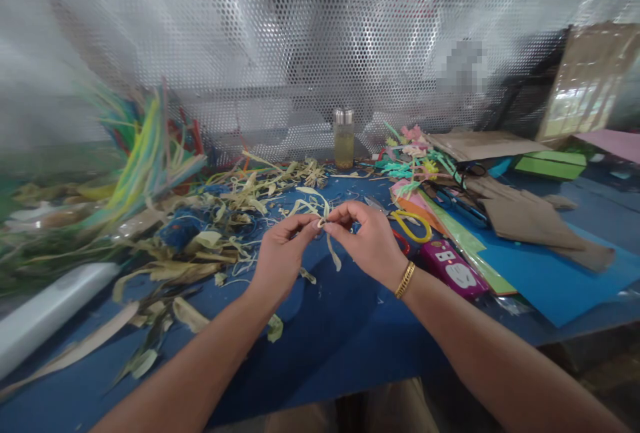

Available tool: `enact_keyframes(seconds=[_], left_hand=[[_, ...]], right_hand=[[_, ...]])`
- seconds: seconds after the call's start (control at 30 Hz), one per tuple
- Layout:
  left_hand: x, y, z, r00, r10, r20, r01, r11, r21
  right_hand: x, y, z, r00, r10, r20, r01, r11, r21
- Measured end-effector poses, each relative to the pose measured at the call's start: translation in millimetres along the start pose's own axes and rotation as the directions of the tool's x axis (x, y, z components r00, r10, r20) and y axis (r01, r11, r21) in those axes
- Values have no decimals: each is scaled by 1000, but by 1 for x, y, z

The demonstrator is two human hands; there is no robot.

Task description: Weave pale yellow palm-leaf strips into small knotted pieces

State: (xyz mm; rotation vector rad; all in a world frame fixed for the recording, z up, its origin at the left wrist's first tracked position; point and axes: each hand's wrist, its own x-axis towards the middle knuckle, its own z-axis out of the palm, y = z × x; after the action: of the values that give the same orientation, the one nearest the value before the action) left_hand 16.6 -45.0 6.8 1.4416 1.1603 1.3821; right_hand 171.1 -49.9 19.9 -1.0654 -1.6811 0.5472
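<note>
My left hand [283, 256] and my right hand [367, 239] meet above the blue table [345, 353], both pinching a thin pale dried leaf strip [333, 253]. One end of the strip hangs down below my fingers. My right wrist wears a gold bracelet [405, 279]. More pale strips lie scattered just behind and to the left of my hands.
A heap of dried leaf strips [235, 213] covers the left of the table, with coloured sticks [145, 153] behind. A small bottle of yellow liquid [344, 138] stands by the perforated metal panel [320, 53]. Yellow-handled scissors [413, 223], a pink box [453, 269], coloured paper sheets and brown paper lie at right.
</note>
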Motion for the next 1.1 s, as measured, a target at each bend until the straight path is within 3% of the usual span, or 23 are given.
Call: enact_keyframes(seconds=[0.2, 0.43, 0.57, 0.87, 1.1], left_hand=[[0, 0, 0, 1000, -17, 12, 18, 999, -40], [0, -1, -1, 998, 37, 54, -40, 998, 43], [-2, -4, 0, 996, 55, 67, -55, 998, -7], [-2, -5, 0, 999, 50, 2, -50, 999, -2], [-2, 0, 1, 996, -90, -13, 87, 984, -157]], right_hand=[[1, 4, 0, 999, 45, 1, -45, 998, 46], [1, 3, 0, 997, 78, 1, -78, 995, 65], [2, 3, 0, 997, 81, -9, -80, 995, 67], [-1, 2, 1, 999, 40, 31, -43, 995, 91], [0, 2, -2, 995, -95, 5, 94, 981, -169]])
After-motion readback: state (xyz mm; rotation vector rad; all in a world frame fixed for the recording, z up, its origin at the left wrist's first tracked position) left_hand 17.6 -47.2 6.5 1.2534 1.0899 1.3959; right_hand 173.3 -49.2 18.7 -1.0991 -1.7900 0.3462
